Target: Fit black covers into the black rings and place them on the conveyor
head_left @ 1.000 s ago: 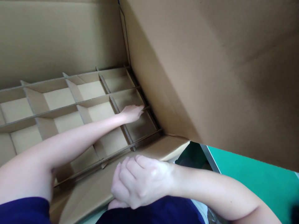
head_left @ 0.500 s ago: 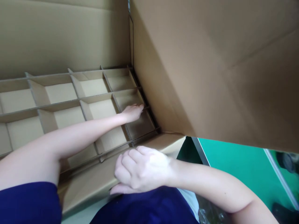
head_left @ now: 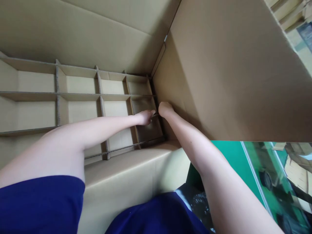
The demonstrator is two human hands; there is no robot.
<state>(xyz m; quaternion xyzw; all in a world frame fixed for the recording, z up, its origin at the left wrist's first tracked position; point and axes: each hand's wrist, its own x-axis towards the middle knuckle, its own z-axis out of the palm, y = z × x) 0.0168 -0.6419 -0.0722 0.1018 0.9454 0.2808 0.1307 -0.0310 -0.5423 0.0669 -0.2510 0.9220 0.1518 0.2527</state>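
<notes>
A cardboard divider grid (head_left: pixel 114 96) lies inside a large cardboard box (head_left: pixel 136 165), forming several square compartments. My left hand (head_left: pixel 145 117) reaches across the grid to its right end. Its fingers are closed in a pinch at the end of a divider strip near the right wall. Just beside it, my right hand (head_left: pixel 166 109) is down by the box's right wall, at the narrow dark gap along the grid's end. The fingers of that hand are bent down and mostly hidden behind the back of the hand.
A tall cardboard flap (head_left: pixel 226 74) rises on the right, and the box's back wall (head_left: pixel 85 35) stands behind the grid. Green flooring (head_left: pixel 226 162) with a pale line shows at the lower right. Clear plastic (head_left: pixel 201 204) is by my body. Cardboard pieces (head_left: pixel 296 169) lie farther right.
My right hand has left the box's front edge and moved forward to the right wall, close to my left hand. The left hand stays at the grid's right end. The view has turned right.
</notes>
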